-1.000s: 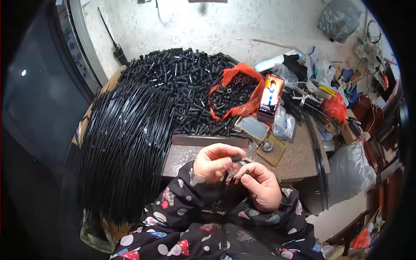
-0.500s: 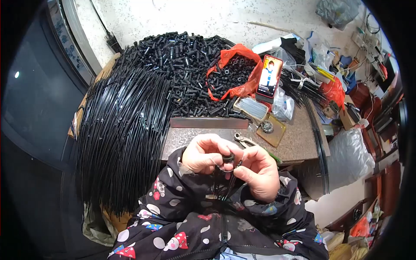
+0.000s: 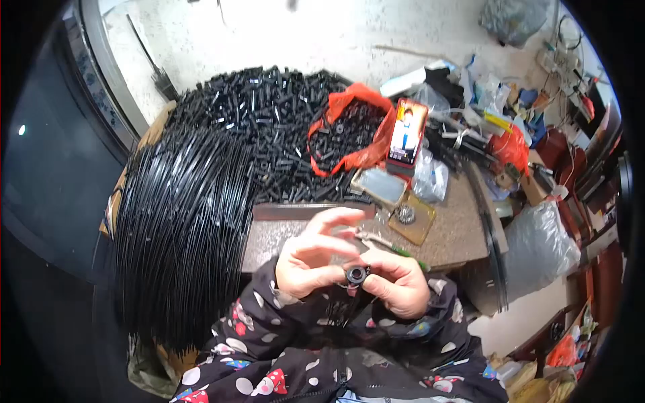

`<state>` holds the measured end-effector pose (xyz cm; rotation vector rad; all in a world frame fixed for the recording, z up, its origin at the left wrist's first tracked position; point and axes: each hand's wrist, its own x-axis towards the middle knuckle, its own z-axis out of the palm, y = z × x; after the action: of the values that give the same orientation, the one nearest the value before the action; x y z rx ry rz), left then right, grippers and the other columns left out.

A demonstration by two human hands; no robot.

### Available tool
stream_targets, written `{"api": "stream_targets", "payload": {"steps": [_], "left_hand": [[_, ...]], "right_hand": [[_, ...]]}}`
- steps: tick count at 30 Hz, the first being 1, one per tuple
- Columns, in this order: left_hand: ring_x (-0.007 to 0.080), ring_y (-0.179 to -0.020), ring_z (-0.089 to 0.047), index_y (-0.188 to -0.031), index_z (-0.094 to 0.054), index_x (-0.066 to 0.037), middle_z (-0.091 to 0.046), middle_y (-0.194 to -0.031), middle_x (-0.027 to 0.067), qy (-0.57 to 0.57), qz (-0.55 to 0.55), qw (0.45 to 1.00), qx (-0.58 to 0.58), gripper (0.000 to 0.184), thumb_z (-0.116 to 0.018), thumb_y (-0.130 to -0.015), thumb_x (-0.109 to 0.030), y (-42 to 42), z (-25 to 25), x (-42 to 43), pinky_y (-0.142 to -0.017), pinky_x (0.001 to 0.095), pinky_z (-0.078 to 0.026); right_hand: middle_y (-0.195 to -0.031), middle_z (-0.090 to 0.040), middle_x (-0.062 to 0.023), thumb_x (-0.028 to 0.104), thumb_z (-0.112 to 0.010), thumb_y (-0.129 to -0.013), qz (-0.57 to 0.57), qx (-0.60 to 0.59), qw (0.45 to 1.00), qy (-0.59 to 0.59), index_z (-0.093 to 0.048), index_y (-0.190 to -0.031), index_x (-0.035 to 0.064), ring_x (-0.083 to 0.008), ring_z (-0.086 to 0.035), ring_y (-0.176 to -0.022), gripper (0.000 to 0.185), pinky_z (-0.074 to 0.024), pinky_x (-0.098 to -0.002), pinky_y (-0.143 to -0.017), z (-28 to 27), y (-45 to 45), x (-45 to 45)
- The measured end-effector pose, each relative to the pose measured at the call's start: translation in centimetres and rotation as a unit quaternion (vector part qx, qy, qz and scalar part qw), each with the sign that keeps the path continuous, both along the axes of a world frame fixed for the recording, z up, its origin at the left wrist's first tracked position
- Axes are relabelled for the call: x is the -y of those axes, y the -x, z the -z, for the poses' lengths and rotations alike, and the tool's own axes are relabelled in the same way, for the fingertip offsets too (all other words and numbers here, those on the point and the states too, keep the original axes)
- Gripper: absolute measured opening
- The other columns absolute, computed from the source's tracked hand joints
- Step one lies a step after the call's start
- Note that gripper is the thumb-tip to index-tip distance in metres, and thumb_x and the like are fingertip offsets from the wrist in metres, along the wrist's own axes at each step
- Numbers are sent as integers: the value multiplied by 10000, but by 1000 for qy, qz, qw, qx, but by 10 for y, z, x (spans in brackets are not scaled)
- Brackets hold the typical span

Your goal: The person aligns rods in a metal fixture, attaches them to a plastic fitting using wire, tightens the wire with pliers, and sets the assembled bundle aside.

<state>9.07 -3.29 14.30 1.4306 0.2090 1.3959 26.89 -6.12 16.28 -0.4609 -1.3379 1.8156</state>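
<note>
A small round black plastic part with a hole through it (image 3: 356, 274) is held in front of my chest, its hole facing up toward me. My right hand (image 3: 398, 285) pinches it at its right side between thumb and fingers. My left hand (image 3: 312, 258) has its fingers raised and spread, with the thumb at the part's left edge. Thin black strands hang below the part, blurred against the dark jacket. Just beyond my fingers lie pliers with a green handle (image 3: 390, 245), partly covered by the hands.
A heap of black plastic tubes (image 3: 269, 121) covers the table's back. Long black rods (image 3: 181, 235) hang over the left side. Behind my hands stand a metal strip (image 3: 309, 211), a red bag of black parts (image 3: 386, 141), a phone (image 3: 408, 131), a box (image 3: 379, 187) and a yellowish tray (image 3: 424, 228).
My left fingers have lifted and spread away from the black part. The part has turned so its hole shows. The view has shifted, so the table sits lower in it.
</note>
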Motion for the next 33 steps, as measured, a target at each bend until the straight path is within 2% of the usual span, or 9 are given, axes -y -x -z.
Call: {"api": "stream_targets", "payload": {"steps": [3, 4, 10, 13, 21, 25, 29, 31, 33], "left_hand": [[200, -845, -490, -824, -609, -42, -490, -973, 108, -64, -422, 904, 19, 184, -674, -652, -47, -11, 21, 16, -751, 328, -402], [169, -705, -472, -761, -606, -51, -487, -808, 65, -168, -464, 859, -139, 147, -681, -638, -22, -6, 6, 27, -639, 282, -395], [164, -859, -507, -853, -573, 8, -513, -907, 86, 34, -263, 964, 19, 145, -639, -724, 14, -40, 11, 40, -747, 264, -420], [141, -883, -521, -898, -549, 11, -524, -923, 60, 232, -90, 958, 143, 180, -621, -737, 48, -38, -1, 48, -780, 256, -429], [126, -830, -528, -953, -516, 9, -527, -919, 58, 129, -168, 976, 43, 340, -707, -672, 3, -29, -8, 61, -736, 249, -438], [133, -755, -513, -952, -534, 26, -535, -882, 87, -47, -302, 943, -129, 301, -686, -708, -65, -23, -6, 63, -675, 227, -408], [182, -791, -519, -963, -549, 24, -559, -873, 111, -112, -216, 953, -182, 295, -492, -867, -249, -14, -6, 53, -733, 287, -406], [162, -775, -497, -977, -522, 37, -541, -866, 104, -9, -12, 995, -94, 460, -350, -906, -384, -20, 6, 59, -734, 272, -389], [132, -740, -486, -1032, -460, 40, -524, -842, 101, 36, 32, 997, -66, 555, -293, -893, -471, -21, 10, 68, -686, 252, -394]], "right_hand": [[-947, -554, -60, 54, -521, -848, 125, -4, 991, -39, -506, -1094, -40, -121, -538, -850, 263, -427, -242, -758, 8, 2, 0], [-934, -561, -58, 46, -539, -836, 176, -24, 983, -48, -517, -1074, -49, -115, -534, -840, 257, -420, -236, -758, 12, 5, 0], [-962, -590, -97, 40, -590, -797, 293, -20, 953, -78, -541, -1026, -68, -138, -554, -856, 258, -425, -258, -791, 17, 19, 14], [-957, -576, -73, 34, -603, -788, 288, -8, 955, -66, -563, -1010, -49, -111, -532, -833, 240, -411, -225, -756, 16, 16, 20], [-880, -525, -26, 37, -622, -769, 245, 158, 935, -205, -615, -970, -1, -52, -468, -708, 205, -361, -166, -589, -3, 8, 22], [-878, -553, -55, 23, -636, -747, 64, -21, 998, 17, -598, -803, -5, -85, -511, -545, 73, -408, -193, -488, 18, -3, 5], [-818, -520, 1, 0, -727, -637, 135, 1, 991, -16, -499, -943, 43, -56, -505, -704, 384, -399, -184, -578, 15, 10, 12], [-849, -470, 15, 50, -790, -552, 114, 50, 991, -40, -452, -1031, 72, -54, -451, -744, 587, -385, -202, -634, 3, 15, 20], [-878, -469, -11, 106, -795, -552, 127, 141, 979, -78, -460, -1047, 60, -68, -439, -739, 600, -391, -223, -624, -5, 14, 29]]}}
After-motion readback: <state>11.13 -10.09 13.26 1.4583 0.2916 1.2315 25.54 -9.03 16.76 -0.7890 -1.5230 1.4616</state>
